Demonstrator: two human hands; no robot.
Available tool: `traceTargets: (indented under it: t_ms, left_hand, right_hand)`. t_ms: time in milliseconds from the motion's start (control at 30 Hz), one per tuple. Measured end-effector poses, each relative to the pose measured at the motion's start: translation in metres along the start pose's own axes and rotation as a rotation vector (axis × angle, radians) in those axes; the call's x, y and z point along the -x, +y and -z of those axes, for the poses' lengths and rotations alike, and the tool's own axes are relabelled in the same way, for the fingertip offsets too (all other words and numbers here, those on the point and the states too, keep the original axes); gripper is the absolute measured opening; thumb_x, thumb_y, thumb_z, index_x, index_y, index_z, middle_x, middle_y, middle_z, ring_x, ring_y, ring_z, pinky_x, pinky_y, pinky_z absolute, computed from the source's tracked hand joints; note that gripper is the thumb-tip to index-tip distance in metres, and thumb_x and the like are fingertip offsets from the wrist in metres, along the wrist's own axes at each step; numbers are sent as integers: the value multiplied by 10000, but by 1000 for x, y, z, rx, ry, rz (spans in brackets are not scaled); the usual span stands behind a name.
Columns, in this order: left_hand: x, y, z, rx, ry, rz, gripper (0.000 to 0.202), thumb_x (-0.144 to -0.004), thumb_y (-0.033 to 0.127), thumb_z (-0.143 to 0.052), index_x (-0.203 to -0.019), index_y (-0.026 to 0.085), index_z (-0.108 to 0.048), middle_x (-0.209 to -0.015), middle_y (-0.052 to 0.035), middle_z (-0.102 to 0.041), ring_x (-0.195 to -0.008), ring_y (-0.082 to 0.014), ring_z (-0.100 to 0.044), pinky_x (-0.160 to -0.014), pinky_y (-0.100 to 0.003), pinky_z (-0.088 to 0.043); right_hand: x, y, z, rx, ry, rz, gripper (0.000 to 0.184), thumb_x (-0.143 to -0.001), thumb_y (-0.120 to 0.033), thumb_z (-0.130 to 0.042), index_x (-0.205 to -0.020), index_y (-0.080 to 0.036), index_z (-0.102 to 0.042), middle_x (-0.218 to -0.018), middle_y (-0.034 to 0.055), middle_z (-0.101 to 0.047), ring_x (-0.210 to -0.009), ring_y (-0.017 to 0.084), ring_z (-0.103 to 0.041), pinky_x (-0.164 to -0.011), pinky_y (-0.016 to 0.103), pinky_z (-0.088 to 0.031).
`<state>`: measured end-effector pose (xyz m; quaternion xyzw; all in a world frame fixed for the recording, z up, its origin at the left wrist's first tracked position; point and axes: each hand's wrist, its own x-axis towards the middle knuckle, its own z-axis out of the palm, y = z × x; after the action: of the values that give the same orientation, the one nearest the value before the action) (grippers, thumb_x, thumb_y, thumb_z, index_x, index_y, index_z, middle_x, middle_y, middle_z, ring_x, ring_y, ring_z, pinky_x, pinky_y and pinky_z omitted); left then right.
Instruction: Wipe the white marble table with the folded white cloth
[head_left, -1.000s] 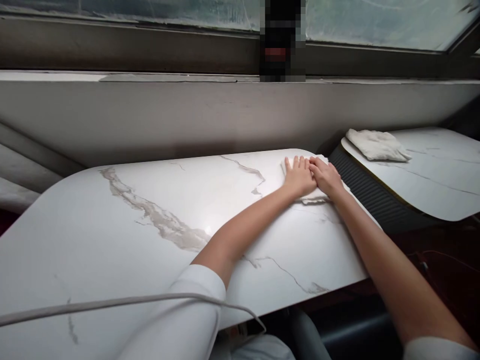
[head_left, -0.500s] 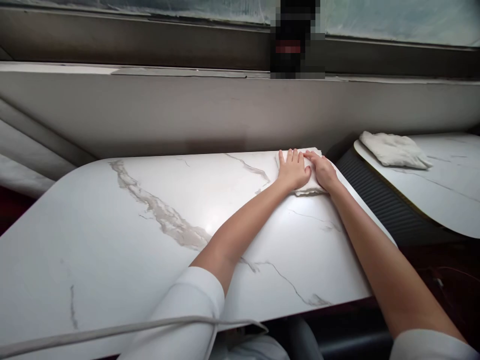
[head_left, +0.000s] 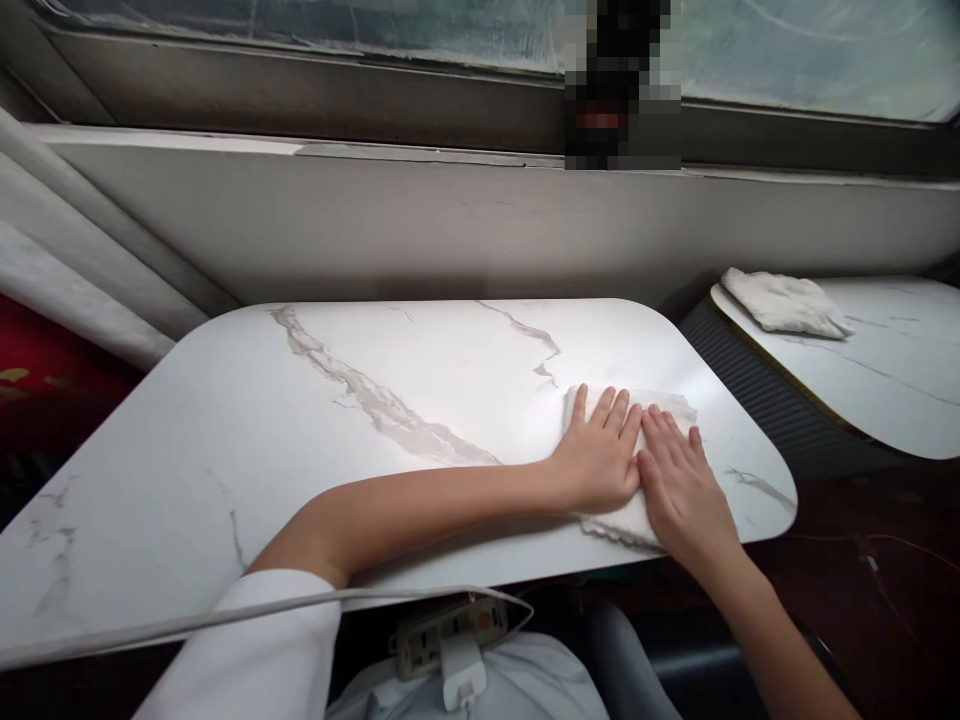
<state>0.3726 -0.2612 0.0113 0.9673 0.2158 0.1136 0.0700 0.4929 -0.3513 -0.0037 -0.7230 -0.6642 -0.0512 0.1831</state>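
A white folded cloth (head_left: 670, 407) lies on the white marble table (head_left: 390, 420) near its front right corner. My left hand (head_left: 600, 455) rests flat on the cloth with fingers stretched out. Beside it, touching it, my right hand (head_left: 682, 485) also presses flat on the cloth, fingers spread. Both hands cover most of the cloth; only its far edge and front hem show.
A second marble table (head_left: 892, 370) stands at the right with another white cloth (head_left: 784, 300) on it. A grey wall and window sill (head_left: 420, 150) run behind. A white cable (head_left: 225, 610) crosses the front, with a power strip (head_left: 446, 640) in my lap.
Both hands have slid the cloth from the table's far right corner back toward me, to the near right corner. The view has tilted down a little.
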Motion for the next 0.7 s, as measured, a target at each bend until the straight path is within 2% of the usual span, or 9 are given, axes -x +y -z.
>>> traceTargets:
  t_ms: [133,233,367,433,533,600,700]
  left_hand:
    - [52,-5,15,19,-26,38,608,-933,375,-269,-1442,45,-246,-1514,-170,-188,-1406,-303,-103,-1120,-548,-42]
    - [86,-18,29,28,-34,56,591,-946,389,-261,-1445,71,-258,-1517,-142,-188,-1412,-280,-80,-1131,-522,-36]
    - [109,-45,39,43,-43,91,552,-965,379,-232,-1461,138,-232,-1524,-67,-201,-1416,-204,-72,-1152,-439,-36]
    - [104,-65,37,43,-24,155,541,-977,350,-185,-1467,121,-198,-1527,-66,-194,-1415,-176,-85,-1155,-410,-48]
    - [73,-108,30,15,31,321,527,-982,297,-143,-1455,74,-203,-1523,-91,-210,-1407,-165,-134,-1151,-400,-65]
    - [44,-144,28,-17,46,400,519,-977,275,-154,-1444,62,-229,-1515,-105,-239,-1401,-177,-164,-1145,-414,-67]
    - [1,-200,30,-63,9,379,512,-968,265,-188,-1426,49,-262,-1503,-125,-268,-1390,-186,-201,-1138,-406,-67]
  right_hand:
    - [18,-45,7,-127,-68,53,612,-948,-381,-250,-1480,-302,40,-1534,-26,-147,-1394,265,-177,-1127,600,-170]
    - [22,-67,14,-257,-206,100,611,-950,-400,-265,-1471,-330,47,-1535,-59,-120,-1399,255,-150,-1132,579,-199]
    - [2,-85,11,-324,-375,153,644,-942,-456,-316,-1478,-326,15,-1546,-38,-53,-1406,260,-81,-1122,542,-231]
    - [-27,-89,-1,-302,-405,163,635,-940,-487,-304,-1492,-287,-61,-1551,5,-37,-1406,283,-28,-1113,554,-208]
    - [-92,-87,-28,-204,-396,203,610,-946,-488,-261,-1477,-191,-219,-1545,90,-135,-1408,305,-70,-1105,543,-191]
    - [-140,-84,-47,-107,-308,276,573,-954,-425,-244,-1445,-137,-303,-1523,133,-226,-1393,312,-175,-1102,513,-198]
    - [-200,-81,-74,9,-151,299,527,-941,-358,-246,-1396,-127,-376,-1473,151,-339,-1329,332,-299,-1054,517,-250]
